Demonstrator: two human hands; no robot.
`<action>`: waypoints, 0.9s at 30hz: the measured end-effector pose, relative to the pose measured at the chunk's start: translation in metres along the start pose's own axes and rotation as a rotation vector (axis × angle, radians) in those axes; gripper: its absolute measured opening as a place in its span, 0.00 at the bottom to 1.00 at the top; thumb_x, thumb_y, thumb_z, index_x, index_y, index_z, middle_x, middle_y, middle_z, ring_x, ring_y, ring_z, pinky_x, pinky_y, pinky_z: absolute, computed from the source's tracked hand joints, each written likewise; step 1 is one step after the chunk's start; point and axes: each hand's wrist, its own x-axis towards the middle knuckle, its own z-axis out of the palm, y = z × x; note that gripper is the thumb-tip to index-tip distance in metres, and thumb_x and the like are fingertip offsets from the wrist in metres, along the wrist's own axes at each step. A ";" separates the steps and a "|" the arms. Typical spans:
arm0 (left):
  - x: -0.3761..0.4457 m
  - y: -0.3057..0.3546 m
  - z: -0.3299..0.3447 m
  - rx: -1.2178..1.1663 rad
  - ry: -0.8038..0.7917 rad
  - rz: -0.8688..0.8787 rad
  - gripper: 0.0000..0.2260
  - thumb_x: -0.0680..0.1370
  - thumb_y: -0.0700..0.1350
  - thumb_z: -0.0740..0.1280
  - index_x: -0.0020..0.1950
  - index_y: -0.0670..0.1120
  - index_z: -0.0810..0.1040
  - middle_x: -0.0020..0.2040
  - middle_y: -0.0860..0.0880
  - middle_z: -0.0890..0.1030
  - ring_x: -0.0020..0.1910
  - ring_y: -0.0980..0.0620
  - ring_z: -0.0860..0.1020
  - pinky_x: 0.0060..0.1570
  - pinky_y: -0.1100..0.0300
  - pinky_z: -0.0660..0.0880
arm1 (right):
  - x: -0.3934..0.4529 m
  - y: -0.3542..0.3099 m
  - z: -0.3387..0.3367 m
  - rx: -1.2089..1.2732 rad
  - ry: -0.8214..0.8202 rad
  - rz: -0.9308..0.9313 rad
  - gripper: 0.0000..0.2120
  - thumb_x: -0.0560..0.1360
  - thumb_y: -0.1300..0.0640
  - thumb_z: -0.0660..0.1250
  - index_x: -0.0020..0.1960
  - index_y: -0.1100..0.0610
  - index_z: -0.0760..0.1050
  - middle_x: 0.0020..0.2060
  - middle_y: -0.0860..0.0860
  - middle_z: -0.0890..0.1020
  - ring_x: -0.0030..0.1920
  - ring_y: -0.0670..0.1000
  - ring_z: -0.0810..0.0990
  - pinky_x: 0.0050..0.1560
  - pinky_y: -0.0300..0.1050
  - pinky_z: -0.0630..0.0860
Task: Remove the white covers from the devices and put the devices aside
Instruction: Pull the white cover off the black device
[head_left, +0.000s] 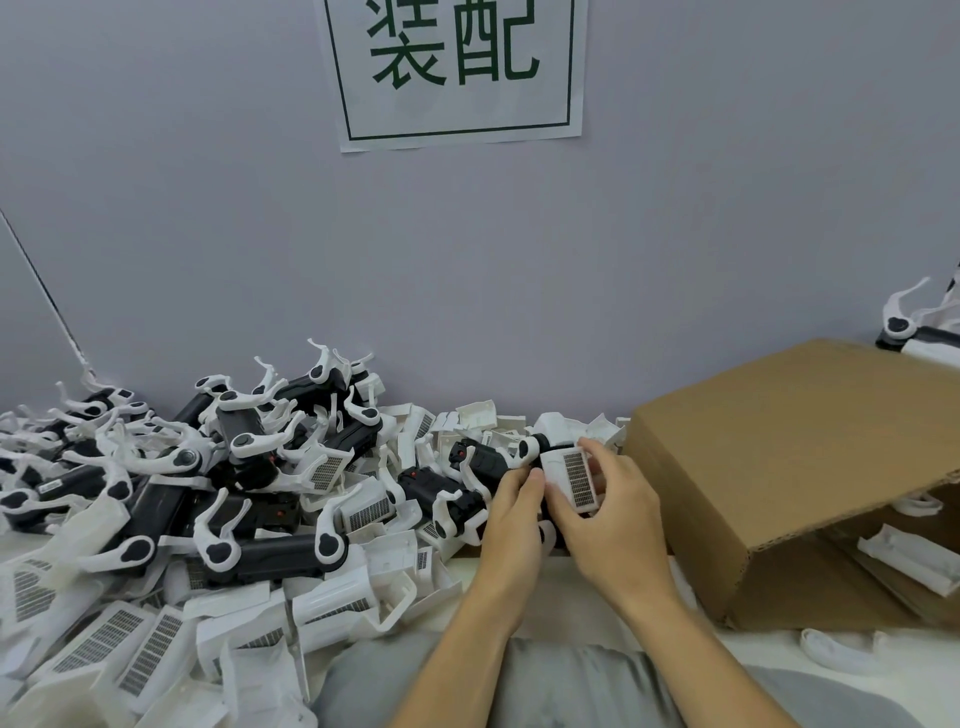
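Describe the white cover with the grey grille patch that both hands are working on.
The white plastic cover with a grey grille patch looks like a boxy moulded shell, grille facing the camera and tilted. The right hand grips it around its right side; the left hand pinches its left edge. It sits over the end of a black device, beside the cardboard box.

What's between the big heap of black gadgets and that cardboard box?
In the head view, both hands, left hand and right hand, gripping a white cover, between heap and cardboard box.
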 end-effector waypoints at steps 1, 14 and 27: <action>-0.001 0.001 0.000 0.007 -0.012 0.010 0.10 0.85 0.46 0.60 0.60 0.48 0.79 0.57 0.48 0.85 0.60 0.48 0.81 0.57 0.55 0.76 | 0.000 0.001 0.000 0.001 0.010 0.013 0.28 0.73 0.50 0.74 0.70 0.55 0.73 0.56 0.50 0.79 0.56 0.49 0.78 0.57 0.43 0.73; -0.002 0.001 -0.001 0.022 -0.024 0.059 0.08 0.84 0.45 0.62 0.59 0.51 0.79 0.52 0.52 0.86 0.53 0.55 0.84 0.56 0.57 0.79 | -0.002 0.000 0.001 0.006 0.054 -0.019 0.25 0.72 0.51 0.75 0.67 0.54 0.75 0.52 0.47 0.79 0.52 0.48 0.78 0.52 0.40 0.72; -0.005 0.006 0.001 -0.075 -0.006 0.048 0.09 0.84 0.44 0.63 0.62 0.46 0.78 0.53 0.49 0.86 0.51 0.55 0.85 0.47 0.60 0.81 | -0.003 -0.002 0.000 0.045 0.067 -0.091 0.23 0.74 0.49 0.74 0.66 0.54 0.77 0.50 0.46 0.80 0.51 0.45 0.80 0.52 0.36 0.75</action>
